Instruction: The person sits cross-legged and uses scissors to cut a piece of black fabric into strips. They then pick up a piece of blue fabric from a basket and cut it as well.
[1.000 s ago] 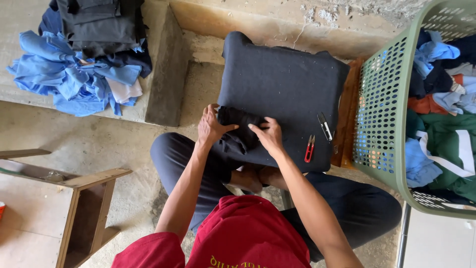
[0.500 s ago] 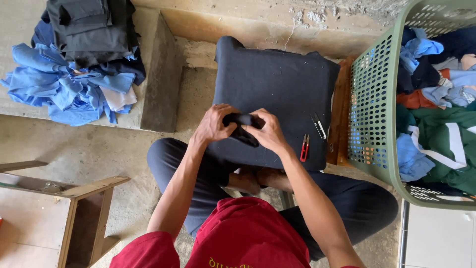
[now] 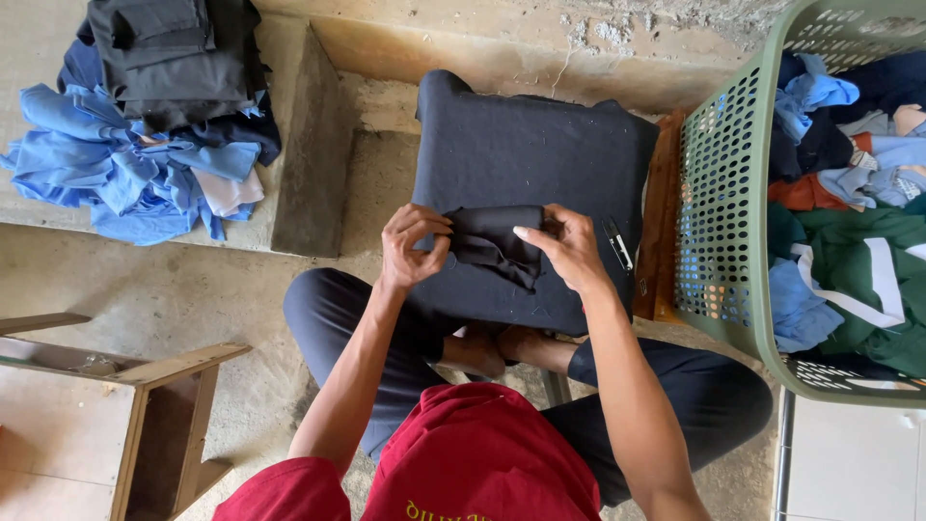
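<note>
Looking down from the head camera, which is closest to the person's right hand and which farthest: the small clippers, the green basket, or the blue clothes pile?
From the right hand:
1. Small clippers, just beside it on the dark cushion.
2. Green basket, farther out on that same side.
3. Blue clothes pile, far across, past the left hand.

Premises: an informal garment-handling or laundry work area on bare ground, not a fitted workshop. Evidence follows. The rough grey concrete floor (image 3: 203, 289) is unfinished and stained. A raised concrete ledge (image 3: 318, 154) runs along the far side, below a crumbling plastered wall (image 3: 617, 34). On the ledge lies a loose heap of blue cloth pieces (image 3: 125, 174), with folded dark grey garments (image 3: 174, 58) stacked on top. A large green perforated plastic laundry basket (image 3: 719, 212) at the right is filled with mixed clothing. A dark padded cushion (image 3: 531, 145) serves as a low work surface. A plain wooden stool (image 3: 145, 405) stands at the left.
</note>
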